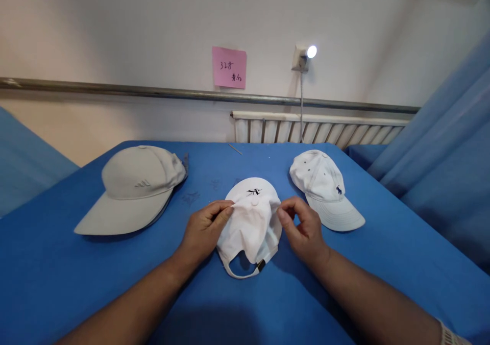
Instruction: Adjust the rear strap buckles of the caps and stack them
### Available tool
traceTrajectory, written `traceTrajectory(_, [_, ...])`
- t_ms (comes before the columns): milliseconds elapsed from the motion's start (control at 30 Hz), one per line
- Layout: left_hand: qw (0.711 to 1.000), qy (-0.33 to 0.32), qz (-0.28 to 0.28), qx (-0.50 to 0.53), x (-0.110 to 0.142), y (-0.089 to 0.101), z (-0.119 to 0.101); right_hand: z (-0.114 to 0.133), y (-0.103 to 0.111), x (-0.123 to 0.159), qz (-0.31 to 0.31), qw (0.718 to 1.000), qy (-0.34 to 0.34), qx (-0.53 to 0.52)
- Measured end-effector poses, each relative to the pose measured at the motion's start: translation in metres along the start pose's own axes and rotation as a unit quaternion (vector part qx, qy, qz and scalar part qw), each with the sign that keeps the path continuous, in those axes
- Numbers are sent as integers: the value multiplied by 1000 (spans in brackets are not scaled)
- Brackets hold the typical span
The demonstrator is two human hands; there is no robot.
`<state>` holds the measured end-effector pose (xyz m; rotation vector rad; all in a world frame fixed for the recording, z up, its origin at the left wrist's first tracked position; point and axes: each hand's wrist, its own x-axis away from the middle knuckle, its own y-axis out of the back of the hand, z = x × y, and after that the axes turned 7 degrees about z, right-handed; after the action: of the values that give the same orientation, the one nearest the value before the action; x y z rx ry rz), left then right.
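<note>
A white baseball cap (pixel 248 227) lies in front of me, its brim pointing away and its back strap toward me. The brim carries a black logo, and the crown is crumpled, with a dark buckle on the strap. At the cap's left side, my left hand (pixel 204 227) pinches the fabric between thumb and fingers. My right hand (pixel 304 230) is closed in a pinch at the right edge of the crown. Left of my hands sits a light grey cap (pixel 133 176) with a small stripe logo. Another white cap (pixel 319 181), with a dark blue horse emblem, sits to the right.
The caps lie on a blue-covered table (pixel 214 309). Behind it are a metal rail (pixel 164 92), a white radiator (pixel 325 125) and a lit plug-in lamp (pixel 311 52). A pink note (pixel 229 67) is on the wall. Blue curtains (pixel 440 136) hang at both sides.
</note>
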<state>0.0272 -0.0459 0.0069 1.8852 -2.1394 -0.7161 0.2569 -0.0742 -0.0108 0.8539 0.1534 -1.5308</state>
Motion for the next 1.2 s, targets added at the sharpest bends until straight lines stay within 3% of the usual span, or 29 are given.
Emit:
traceTrajectory(100, [999,19,-1,36,4,-2,-7,12,-2,5,97,994,-43,-6])
traceTrajectory(200, [999,10,-2,35,8,-4,-12,13,-7,6,110,992,-58,5])
traceTrajectory(367, [1000,0,2,6,9,-3,-13,5,-6,1,143,975,-84,-147])
traceTrajectory(500, [984,-123,-75,-103,12,4,-17,1,-7,0,128,969,-101,-183])
traceTrajectory(600, [967,-172,-51,-179,17,8,-21,-1,-10,3,98,967,-122,-200])
traceTrajectory(733, [968,-147,27,-202,21,0,-22,-3,-15,7,100,963,-129,-214])
traceTrajectory(900, [982,-80,91,-143,24,-13,-24,1,-22,8,145,953,-121,-235])
traceTrajectory(1033, [991,4,90,-100,21,-14,-27,2,-25,8,112,937,-149,-294])
traceTrajectory(1200, [986,75,131,67,15,-17,-27,4,-27,10,113,924,-157,-329])
